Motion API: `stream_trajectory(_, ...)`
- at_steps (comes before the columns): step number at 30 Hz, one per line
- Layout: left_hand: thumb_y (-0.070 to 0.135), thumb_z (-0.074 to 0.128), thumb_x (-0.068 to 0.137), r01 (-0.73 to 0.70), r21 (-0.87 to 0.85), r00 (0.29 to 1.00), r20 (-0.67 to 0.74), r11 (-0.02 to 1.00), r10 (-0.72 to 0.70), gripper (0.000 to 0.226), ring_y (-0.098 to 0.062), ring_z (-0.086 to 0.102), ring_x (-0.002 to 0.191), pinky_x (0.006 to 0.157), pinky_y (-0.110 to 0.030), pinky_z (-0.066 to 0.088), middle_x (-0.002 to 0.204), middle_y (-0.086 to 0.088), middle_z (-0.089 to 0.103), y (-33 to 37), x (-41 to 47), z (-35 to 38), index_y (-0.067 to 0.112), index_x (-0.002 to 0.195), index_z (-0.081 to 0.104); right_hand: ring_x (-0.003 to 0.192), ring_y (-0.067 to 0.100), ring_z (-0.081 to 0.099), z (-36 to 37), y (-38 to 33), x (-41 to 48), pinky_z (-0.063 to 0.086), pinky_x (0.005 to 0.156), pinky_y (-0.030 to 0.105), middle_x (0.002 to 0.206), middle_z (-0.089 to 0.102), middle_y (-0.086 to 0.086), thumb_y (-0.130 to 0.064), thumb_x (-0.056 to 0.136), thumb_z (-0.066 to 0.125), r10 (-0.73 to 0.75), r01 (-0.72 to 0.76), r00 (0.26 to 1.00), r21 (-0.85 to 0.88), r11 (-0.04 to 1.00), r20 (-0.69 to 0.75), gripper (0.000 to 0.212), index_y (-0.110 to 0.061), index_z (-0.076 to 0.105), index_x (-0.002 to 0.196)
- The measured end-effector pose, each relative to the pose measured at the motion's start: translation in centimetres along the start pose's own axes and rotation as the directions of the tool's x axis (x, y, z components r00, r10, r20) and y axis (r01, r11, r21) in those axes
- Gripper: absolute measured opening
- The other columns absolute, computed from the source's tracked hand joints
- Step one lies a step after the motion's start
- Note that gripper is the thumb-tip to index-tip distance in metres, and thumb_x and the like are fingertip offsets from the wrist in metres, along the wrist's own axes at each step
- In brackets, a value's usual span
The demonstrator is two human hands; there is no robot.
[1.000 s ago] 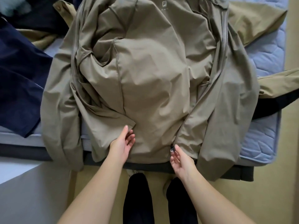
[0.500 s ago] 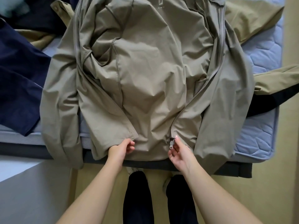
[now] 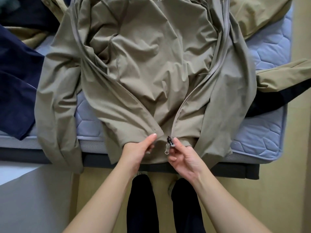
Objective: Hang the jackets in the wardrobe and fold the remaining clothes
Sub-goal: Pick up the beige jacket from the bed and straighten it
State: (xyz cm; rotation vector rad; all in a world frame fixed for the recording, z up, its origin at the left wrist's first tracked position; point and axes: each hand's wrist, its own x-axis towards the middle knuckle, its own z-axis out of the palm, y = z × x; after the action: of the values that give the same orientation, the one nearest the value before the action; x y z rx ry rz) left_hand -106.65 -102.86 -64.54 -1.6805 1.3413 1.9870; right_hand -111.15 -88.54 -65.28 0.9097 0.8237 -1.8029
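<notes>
A khaki zip-up jacket (image 3: 151, 64) lies spread open on the bed, its hem hanging over the near edge. My left hand (image 3: 139, 148) pinches the bottom corner of the jacket's left front panel. My right hand (image 3: 183, 155) pinches the right front panel at the hem, right by the zipper slider (image 3: 169, 142), whose pull tab hangs down. The two front edges are close together at the hem and spread apart higher up.
A pale blue quilted mattress (image 3: 262, 132) on a dark frame carries a navy garment (image 3: 15, 81) at the left and another tan garment (image 3: 262, 14) at the back right. A dark piece (image 3: 276, 100) and tan sleeve hang off the right side. My legs stand on the wooden floor.
Both hands went from lying flat on the hem to pinching it. The left panel's corner has been drawn toward the zipper side, and the camera has moved closer.
</notes>
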Motion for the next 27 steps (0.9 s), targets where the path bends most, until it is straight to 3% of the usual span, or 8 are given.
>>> stream_trajectory(3, 0.013, 0.075, 0.078, -0.086, 0.038, 0.995, 0.049, 0.996, 0.084, 0.016, -0.007, 0.055, 0.051, 0.057, -0.017, 0.047, 0.056, 0.002, 0.061, 1.5, -3.3, 1.4, 0.008, 0.068, 0.064, 0.052, 0.006, 0.05, 1.1, -0.6, -1.2, 0.033, 0.041, 0.016, 0.07, 0.06, 0.003, -0.025, 0.037, 0.098, -0.043, 0.043, 0.998, 0.015, 0.999, 0.042, 0.048, -0.006, 0.07, 0.071)
stream_trajectory(9, 0.001, 0.071, 0.079, -0.211, -0.124, 0.977, 0.012, 0.97, 0.214, 0.017, -0.005, 0.057, 0.05, 0.053, -0.015, 0.047, 0.054, 0.005, 0.062, 3.3, -5.7, 2.8, 0.009, 0.067, 0.062, 0.052, 0.007, 0.046, 1.9, -1.6, -2.5, 0.034, 0.041, 0.017, 0.074, 0.052, 0.005, -0.023, 0.044, 0.097, -0.131, 0.126, 0.99, 0.077, 0.989, 0.056, 0.056, -0.003, 0.06, 0.081)
stream_trajectory(12, -0.002, 0.072, 0.078, -0.266, -0.145, 0.963, -0.006, 0.953, 0.268, 0.013, -0.008, 0.066, 0.064, 0.064, -0.019, 0.053, 0.07, 0.003, 0.071, 3.6, -5.9, 3.1, 0.01, 0.077, 0.066, 0.053, 0.007, 0.046, 2.0, -1.6, -3.0, 0.033, 0.042, 0.017, 0.072, 0.054, 0.005, -0.024, 0.046, 0.096, -0.162, 0.159, 0.985, 0.046, 0.986, 0.063, 0.046, -0.005, 0.064, 0.073)
stream_trajectory(17, 0.0, 0.076, 0.075, -0.334, -0.048, 0.943, -0.022, 0.941, 0.333, 0.021, -0.021, 0.069, 0.097, 0.095, -0.039, 0.052, 0.102, -0.007, 0.073, 3.4, -5.9, 3.2, 0.012, 0.091, 0.068, 0.054, 0.007, 0.048, 2.0, -1.5, -3.4, 0.033, 0.043, 0.017, 0.064, 0.055, 0.003, -0.028, 0.046, 0.095, -0.188, 0.189, 0.981, -0.012, 0.982, 0.054, 0.04, -0.009, 0.065, 0.064)
stream_trajectory(22, 0.017, 0.079, 0.066, -0.366, 0.034, 0.93, -0.027, 0.93, 0.367, 0.037, -0.018, 0.068, 0.1, 0.098, -0.044, 0.049, 0.105, -0.005, 0.072, 3.3, -5.9, 3.3, 0.007, 0.1, 0.068, 0.055, 0.006, 0.048, 2.1, -1.4, -3.7, 0.033, 0.044, 0.017, 0.065, 0.057, 0.001, -0.029, 0.046, 0.095, -0.189, 0.189, 0.981, 0.002, 0.982, 0.048, 0.038, -0.011, 0.067, 0.063)
stream_trajectory(27, 0.002, 0.077, 0.075, -0.423, 0.071, 0.906, 0.044, 0.903, 0.421, 0.024, -0.013, 0.068, 0.098, 0.098, -0.036, 0.049, 0.102, -0.001, 0.072, 3.6, -6.0, 3.7, 0.019, 0.09, 0.067, 0.054, 0.005, 0.051, 2.3, -1.2, -4.2, 0.033, 0.043, 0.016, 0.064, 0.058, 0.0, -0.027, 0.047, 0.093, -0.195, 0.194, 0.981, 0.041, 0.98, 0.026, 0.031, -0.014, 0.068, 0.059)
